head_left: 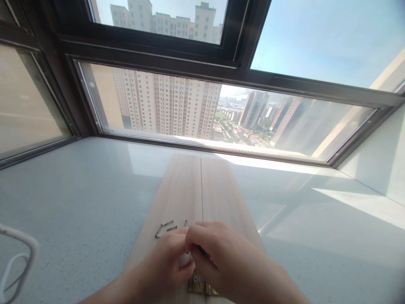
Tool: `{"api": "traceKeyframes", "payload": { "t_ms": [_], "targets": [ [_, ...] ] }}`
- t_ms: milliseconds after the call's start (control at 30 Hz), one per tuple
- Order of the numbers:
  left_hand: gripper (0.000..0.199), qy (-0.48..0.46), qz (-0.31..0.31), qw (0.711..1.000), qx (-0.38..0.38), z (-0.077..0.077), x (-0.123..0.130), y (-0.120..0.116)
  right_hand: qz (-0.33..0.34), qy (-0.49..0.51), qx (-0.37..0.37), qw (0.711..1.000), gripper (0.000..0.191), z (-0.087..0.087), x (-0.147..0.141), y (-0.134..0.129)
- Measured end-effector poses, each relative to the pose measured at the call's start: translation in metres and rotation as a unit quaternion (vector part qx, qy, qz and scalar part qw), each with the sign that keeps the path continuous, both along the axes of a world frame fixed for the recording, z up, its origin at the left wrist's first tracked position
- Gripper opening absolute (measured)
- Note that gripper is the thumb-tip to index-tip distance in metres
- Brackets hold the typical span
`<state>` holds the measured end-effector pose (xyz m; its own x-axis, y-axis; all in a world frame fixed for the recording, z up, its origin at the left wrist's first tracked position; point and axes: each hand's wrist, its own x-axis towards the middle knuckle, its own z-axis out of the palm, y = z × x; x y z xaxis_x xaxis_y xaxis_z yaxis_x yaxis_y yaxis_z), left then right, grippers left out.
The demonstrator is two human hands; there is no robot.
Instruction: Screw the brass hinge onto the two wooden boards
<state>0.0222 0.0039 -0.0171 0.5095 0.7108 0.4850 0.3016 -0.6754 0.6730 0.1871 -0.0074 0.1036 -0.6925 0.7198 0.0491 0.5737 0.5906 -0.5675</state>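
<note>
From the head view, the left hand (167, 264) and the right hand (218, 257) meet, fingers pinched on something tiny and dark; I cannot tell what. Under them sits a brass hinge (199, 285) across two wooden boards (190, 185), maybe to join them. Loose screws (166, 228) wait just past the left hand.

The two boards (202, 190) are pale beige with a fine lengthwise grain, split by a thin dark seam. At their seven o'clock end the screws (165, 228) are dull grey. The hinge (198, 285), at six o'clock, is brass-yellow. The sill (79, 198) is light grey with faint speckles. The window frame (152, 59) is near black.
</note>
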Motion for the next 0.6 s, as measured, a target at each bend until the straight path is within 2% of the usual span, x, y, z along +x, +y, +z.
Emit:
{"api": "traceKeyframes", "payload": {
  "t_ms": [267, 600],
  "targets": [
    [0.019, 0.002, -0.004, 1.0, -0.03, 0.0071, 0.0018, -0.0007, -0.006, 0.015, -0.01, 1.0, 0.016, -0.0012, 0.0022, 0.0028],
    [0.03, -0.015, 0.019, 0.999, -0.04, 0.0021, 0.004, -0.0027, -0.027, -0.019, -0.003, 0.999, 0.01, 0.002, 0.0026, 0.0034]
  ]
}}
